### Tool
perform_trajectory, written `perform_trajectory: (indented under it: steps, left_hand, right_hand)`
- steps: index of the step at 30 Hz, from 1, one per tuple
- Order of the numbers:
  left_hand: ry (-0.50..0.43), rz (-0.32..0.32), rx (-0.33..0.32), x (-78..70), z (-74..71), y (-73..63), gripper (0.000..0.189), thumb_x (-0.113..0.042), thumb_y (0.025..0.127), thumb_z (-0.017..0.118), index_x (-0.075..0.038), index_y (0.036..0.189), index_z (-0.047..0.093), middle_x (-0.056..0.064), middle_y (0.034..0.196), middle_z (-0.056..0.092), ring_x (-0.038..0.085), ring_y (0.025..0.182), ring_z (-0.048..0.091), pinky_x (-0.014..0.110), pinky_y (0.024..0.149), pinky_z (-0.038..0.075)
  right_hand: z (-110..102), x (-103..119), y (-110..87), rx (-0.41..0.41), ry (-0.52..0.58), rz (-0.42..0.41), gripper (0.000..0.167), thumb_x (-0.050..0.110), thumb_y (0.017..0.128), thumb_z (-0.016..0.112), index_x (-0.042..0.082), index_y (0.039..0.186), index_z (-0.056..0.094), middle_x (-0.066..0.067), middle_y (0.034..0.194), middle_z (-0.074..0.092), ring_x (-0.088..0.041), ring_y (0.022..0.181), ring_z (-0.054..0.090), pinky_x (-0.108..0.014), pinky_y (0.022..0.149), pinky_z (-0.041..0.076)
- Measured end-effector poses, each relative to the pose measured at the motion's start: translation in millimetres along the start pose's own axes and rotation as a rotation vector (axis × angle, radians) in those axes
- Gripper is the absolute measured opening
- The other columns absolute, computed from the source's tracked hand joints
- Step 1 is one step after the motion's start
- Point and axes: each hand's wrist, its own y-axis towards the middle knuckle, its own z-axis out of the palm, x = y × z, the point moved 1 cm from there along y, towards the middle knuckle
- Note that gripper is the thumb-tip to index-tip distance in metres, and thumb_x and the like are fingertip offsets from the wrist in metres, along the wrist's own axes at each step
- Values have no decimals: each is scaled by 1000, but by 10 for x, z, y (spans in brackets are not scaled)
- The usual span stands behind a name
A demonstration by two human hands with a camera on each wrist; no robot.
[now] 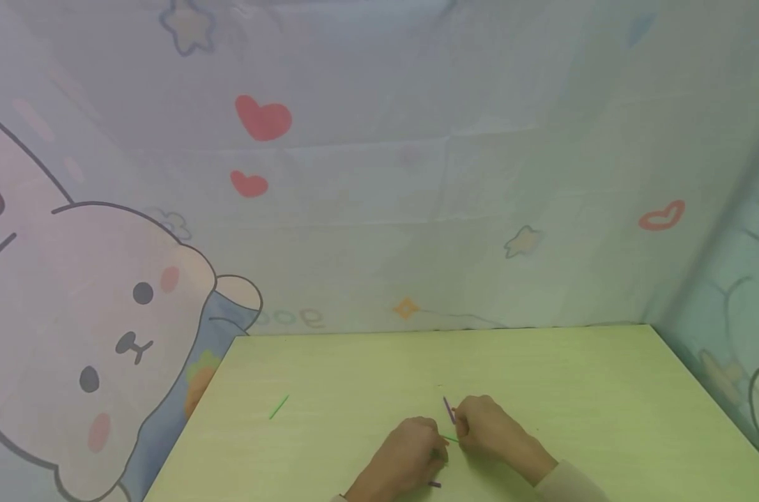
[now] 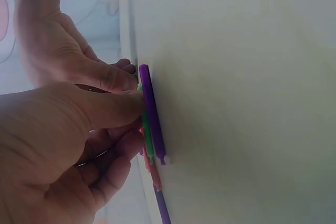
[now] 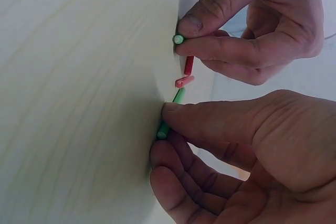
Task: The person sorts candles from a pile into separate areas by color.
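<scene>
My left hand (image 1: pixel 410 453) pinches a thin green stick, whose round end (image 3: pixel 178 39) pokes out between thumb and forefinger in the right wrist view. My right hand (image 1: pixel 488 429) holds a green stick (image 3: pixel 164 129) between thumb and fingertips, low over the table. The two hands are close together, with a bit of green stick (image 1: pixel 449 438) showing between them in the head view. A purple stick (image 1: pixel 449 410) lies just beyond, beside the right fingers. Another purple stick (image 1: pixel 435 484) is partly hidden by the left hand. Red sticks (image 3: pixel 184 81) lie between the hands in the right wrist view.
A separate green stick (image 1: pixel 279 406) lies on the left part of the pale yellow table (image 1: pixel 329 376). Behind the table's far edge hangs a printed cloth (image 1: pixel 366 244) with hearts, stars and a large rabbit (image 1: pixel 103 314).
</scene>
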Motion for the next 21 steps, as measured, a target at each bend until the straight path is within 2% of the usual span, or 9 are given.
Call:
perform_trajectory:
  steps: [3,5,9,13,17,21]
  left_hand:
    - [19,11,-1,-3,-3,11,23,1,87,88,-22,87,90,-11,92,80,-3,92,69,5,84,52]
    - [29,17,1,-5,-7,17,24,2,87,88,-23,86,90,-12,92,80,-3,93,70,6,86,52]
    - [43,24,3,-2,-6,27,26,2,86,88,-24,86,91,-13,92,81,-3,93,71,7,89,52]
    - [66,34,5,3,0,40,27,1,86,87,-26,85,91,-14,91,81,-5,92,69,5,89,50]
    - [85,48,9,-2,2,48,29,2,86,86,-26,77,89,-16,87,80,-6,89,68,5,89,49]
    - [76,13,20,-7,-3,45,29,1,86,85,-26,78,89,-16,89,79,-5,90,68,6,89,50]
  right_hand:
    - [95,-192,55,11,-23,4,35,-7,91,77,17,70,63,8,71,60,-9,59,55,-22,56,50]
    - [120,-245,71,14,-47,-1,34,-5,91,78,18,71,64,9,72,60,-8,61,55,-22,57,50]
    - [-19,26,13,20,-7,55,37,-5,93,78,16,68,62,7,69,59,-9,58,54,-20,55,48]
    - [-134,279,-51,10,14,64,37,-9,95,76,12,67,62,5,69,58,-10,58,54,-19,55,46]
    - [-172,370,-83,5,-1,64,35,-10,93,79,11,69,63,6,71,59,-9,60,54,-19,57,47]
    - [-163,357,-80,1,-14,73,35,-10,94,77,11,68,64,6,70,59,-9,59,53,-18,55,45]
